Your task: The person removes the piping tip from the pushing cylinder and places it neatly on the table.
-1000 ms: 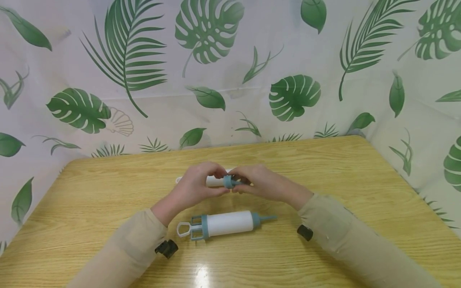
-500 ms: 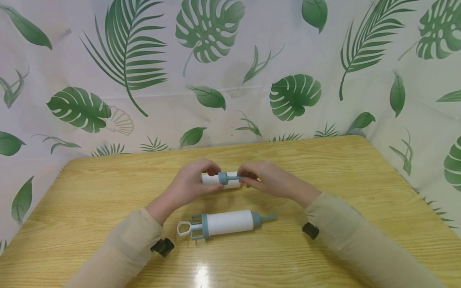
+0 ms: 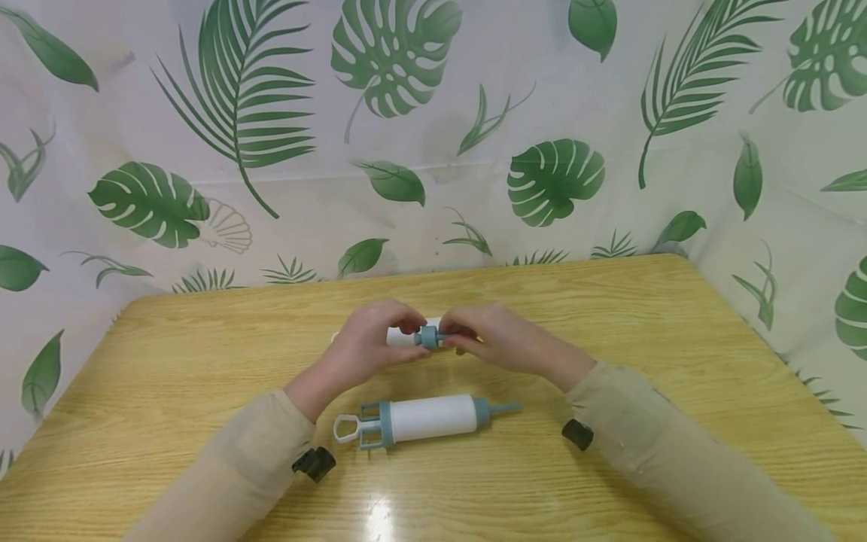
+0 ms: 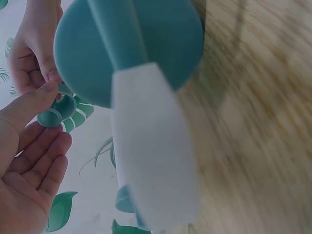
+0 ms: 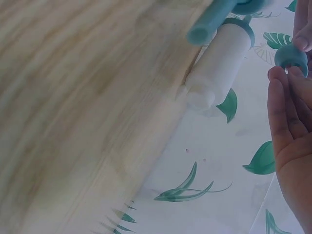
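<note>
My left hand (image 3: 366, 339) and right hand (image 3: 497, 336) meet above the table around a blue-green nozzle cap (image 3: 430, 337). The left thumb and fingertips pinch its wide collar end, where a small rounded part shows on the left. The right thumb and fingers pinch its thin spout and cover most of it. In the left wrist view the collar (image 4: 66, 105) looks hollow. Behind the hands lies a white tube (image 3: 401, 336), partly hidden. Nearer me lies a large syringe (image 3: 433, 418) with a white barrel, a blue-green spout at right and a white looped handle at left.
The wooden table (image 3: 576, 482) reaches back to a white cloth (image 3: 460, 181) printed with green leaves. In the right wrist view the far white tube (image 5: 219, 63) lies beyond the near syringe's spout (image 5: 204, 31).
The spout was plainly visible half a second ago; my right fingers have since slid left over it. The left hand has shifted slightly right with the cap. The near syringe stays put.
</note>
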`<state>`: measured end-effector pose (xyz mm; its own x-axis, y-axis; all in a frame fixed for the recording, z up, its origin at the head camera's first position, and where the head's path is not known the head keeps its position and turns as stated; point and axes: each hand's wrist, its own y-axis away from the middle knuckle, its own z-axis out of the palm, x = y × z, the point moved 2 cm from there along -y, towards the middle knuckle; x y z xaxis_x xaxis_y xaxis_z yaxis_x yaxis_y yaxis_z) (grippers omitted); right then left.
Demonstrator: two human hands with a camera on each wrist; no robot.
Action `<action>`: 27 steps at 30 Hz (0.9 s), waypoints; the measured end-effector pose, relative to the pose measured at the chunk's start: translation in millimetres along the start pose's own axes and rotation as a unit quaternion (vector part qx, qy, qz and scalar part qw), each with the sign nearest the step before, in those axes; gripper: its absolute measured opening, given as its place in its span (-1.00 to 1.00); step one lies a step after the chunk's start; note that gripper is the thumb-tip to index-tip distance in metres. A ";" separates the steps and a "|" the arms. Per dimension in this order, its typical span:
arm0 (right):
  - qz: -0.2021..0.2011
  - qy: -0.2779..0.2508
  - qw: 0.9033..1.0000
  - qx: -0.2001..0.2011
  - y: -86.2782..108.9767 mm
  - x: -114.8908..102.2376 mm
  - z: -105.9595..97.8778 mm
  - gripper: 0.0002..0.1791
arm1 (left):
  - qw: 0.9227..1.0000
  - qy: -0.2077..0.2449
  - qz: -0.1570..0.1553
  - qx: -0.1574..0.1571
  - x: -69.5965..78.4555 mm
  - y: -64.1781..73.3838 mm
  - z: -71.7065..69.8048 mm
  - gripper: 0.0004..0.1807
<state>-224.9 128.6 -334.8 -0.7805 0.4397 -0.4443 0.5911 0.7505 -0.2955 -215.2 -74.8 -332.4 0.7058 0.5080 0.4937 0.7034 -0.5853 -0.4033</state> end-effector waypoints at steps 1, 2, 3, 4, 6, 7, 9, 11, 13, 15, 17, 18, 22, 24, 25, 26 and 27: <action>0.000 -0.001 1.000 0.000 -0.4 -0.2 0.2 -0.91 | 1.000 0.000 0.000 0.000 0.1 -0.1 0.4 -0.72; 0.000 -0.002 1.000 0.000 -0.6 -0.2 0.3 -0.91 | 1.000 0.000 0.000 -0.001 0.1 -0.3 0.8 -0.71; 0.002 -0.004 1.000 0.000 -0.9 -0.4 0.4 -0.91 | 1.000 0.000 0.000 -0.001 0.2 -0.3 0.9 -0.71; 0.002 -0.007 1.000 0.000 -1.0 -0.6 0.4 -0.91 | 1.000 0.002 -0.001 -0.001 0.5 -0.3 0.9 -0.71; 0.004 -0.013 1.000 0.000 -1.1 -1.3 0.5 -0.89 | 1.000 0.005 -0.004 -0.001 0.5 -0.4 1.1 -0.70; 0.008 -0.019 1.000 -0.001 -1.0 -1.5 0.5 -0.87 | 1.000 0.006 -0.005 -0.002 0.3 -0.5 1.2 -0.70; 0.020 -0.033 0.999 -0.004 -0.6 -1.9 1.1 -0.82 | 1.000 0.007 -0.007 -0.001 0.4 -0.4 1.0 -0.70; 0.033 -0.046 0.998 -0.009 -0.3 -2.2 2.0 -0.74 | 1.000 0.010 -0.006 0.001 0.2 -0.6 1.4 -0.70; 0.041 -0.056 0.998 -0.011 -0.2 -2.5 3.0 -0.67 | 1.000 0.013 0.001 0.003 0.8 -1.2 1.7 -0.69; 0.036 -0.053 0.998 -0.008 -0.8 -3.0 4.0 -0.63 | 1.000 0.016 0.010 0.007 1.7 -1.9 2.2 -0.69; 0.029 -0.050 0.998 -0.002 -1.3 -3.5 4.5 -0.64 | 1.000 0.022 0.017 0.011 2.6 -2.7 2.5 -0.69; 0.027 -0.049 0.998 0.001 -1.4 -3.3 4.7 -0.66 | 1.000 0.021 0.018 0.012 2.8 -2.9 2.6 -0.69; 0.025 -0.055 0.998 0.013 0.0 -2.5 3.3 -0.68 | 0.999 0.023 0.017 0.024 2.5 -2.9 2.2 -0.67; 0.021 -0.054 0.998 0.020 1.0 -1.7 2.0 -0.66 | 0.999 0.025 0.014 0.030 1.8 -2.2 1.4 -0.66; 0.018 -0.053 0.998 0.023 1.5 -1.4 1.1 -0.65 | 0.999 0.029 0.013 0.032 1.5 -1.7 0.8 -0.67; 0.017 -0.052 0.998 0.026 1.9 -0.9 0.6 -0.64 | 0.999 0.032 0.012 0.033 1.3 -1.4 0.3 -0.69; 0.015 -0.049 0.998 0.029 2.1 -0.3 0.2 -0.64 | 0.999 0.032 0.012 0.033 1.2 -1.0 -0.3 -0.71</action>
<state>-223.4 130.0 -335.5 -0.7400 0.4095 -0.5335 0.6271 0.7069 -0.3272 -215.1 -73.8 -331.1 0.7176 0.4508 0.5309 0.6914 -0.5531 -0.4649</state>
